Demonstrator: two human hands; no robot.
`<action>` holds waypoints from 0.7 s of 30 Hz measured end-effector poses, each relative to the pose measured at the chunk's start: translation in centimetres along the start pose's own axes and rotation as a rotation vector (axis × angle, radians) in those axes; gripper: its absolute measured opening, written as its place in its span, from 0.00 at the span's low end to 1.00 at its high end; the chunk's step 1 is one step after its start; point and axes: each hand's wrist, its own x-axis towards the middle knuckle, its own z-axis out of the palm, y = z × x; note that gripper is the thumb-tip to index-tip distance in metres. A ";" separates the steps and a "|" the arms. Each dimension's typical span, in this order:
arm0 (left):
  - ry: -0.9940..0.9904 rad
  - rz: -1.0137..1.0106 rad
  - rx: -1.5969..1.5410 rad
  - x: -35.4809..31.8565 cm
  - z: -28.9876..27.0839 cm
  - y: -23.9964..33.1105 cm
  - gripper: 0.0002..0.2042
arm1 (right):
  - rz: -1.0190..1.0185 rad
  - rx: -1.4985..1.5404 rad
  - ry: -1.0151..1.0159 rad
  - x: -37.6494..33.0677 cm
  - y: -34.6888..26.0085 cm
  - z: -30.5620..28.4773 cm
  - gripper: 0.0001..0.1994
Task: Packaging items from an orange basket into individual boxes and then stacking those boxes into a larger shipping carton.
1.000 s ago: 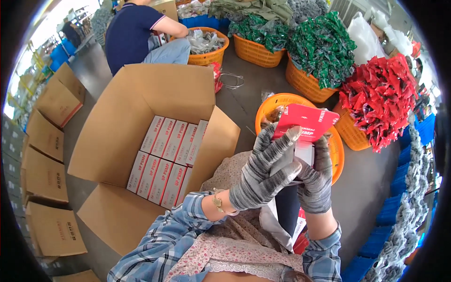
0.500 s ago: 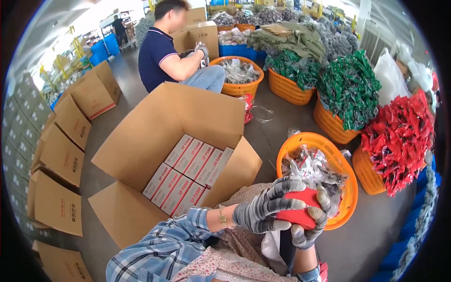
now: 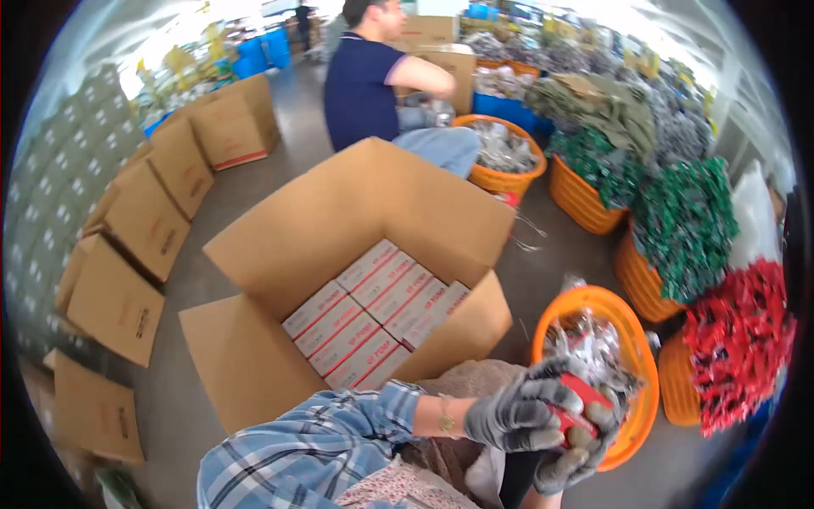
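Both my hands wear grey striped work gloves. Between them is a flat-sided red item (image 3: 585,392), partly covered by fingers, so I cannot make out its exact kind. My left hand (image 3: 521,411) wraps it from the left, while my right hand (image 3: 598,441) closes round its right and lower side. They hold it over my lap, in front of an orange basket (image 3: 649,407) of clear-bagged pieces (image 3: 585,339). To the left, a large open carton (image 3: 309,216) contains rows of small white boxes with red stripes (image 3: 348,327).
A person (image 3: 365,85) crouches beyond the carton, beside another orange basket (image 3: 534,170). More baskets, heaped with green packets (image 3: 687,212) and red packets (image 3: 738,339), line the right. Empty-looking cartons (image 3: 140,220) stand along the left; a white strap (image 3: 530,242) lies on the floor.
My view has swung left, so the scene sits further right. My hands stay closed round the red item, turning it slightly. The other person's forearm now reaches away from their lap.
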 end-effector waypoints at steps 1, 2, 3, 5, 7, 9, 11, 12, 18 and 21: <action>0.043 0.042 -0.096 0.3 0.3 -0.1 0.18 | 0.060 0.072 0.028 -0.3 -0.6 0.0 0.17; 0.087 0.085 -0.196 0.3 0.4 -0.1 0.23 | 0.123 0.140 0.054 -0.4 -0.7 0.2 0.17; 0.099 0.073 -0.167 -0.5 0.5 0.1 0.23 | 0.126 0.165 0.031 0.4 -0.8 0.8 0.17; 0.205 -0.385 -0.590 -2.6 1.0 0.6 0.28 | -0.189 0.014 0.001 2.4 -0.2 2.5 0.22; 0.334 -0.638 -0.794 -4.4 1.3 1.1 0.30 | -0.321 -0.026 -0.070 2.0 -0.3 3.5 0.25; 0.444 -0.675 -0.812 -5.6 0.4 0.6 0.32 | -0.027 0.155 0.013 -0.7 0.4 5.0 0.32; 0.366 -0.751 -0.477 -5.9 -3.0 -0.3 0.27 | 0.150 0.226 0.047 -2.2 0.6 4.8 0.36; 0.460 -0.909 -0.796 -6.2 -5.9 -0.6 0.30 | 0.185 0.007 -0.170 -2.6 0.7 3.9 0.39; 0.776 -0.856 0.141 -9.1 -23.1 -6.1 0.18 | 0.550 -1.010 -0.877 -8.8 4.4 -3.6 0.44; 0.224 -1.186 0.873 -18.2 -29.2 -5.7 0.24 | 0.698 -0.848 -0.884 -12.1 6.4 -7.2 0.43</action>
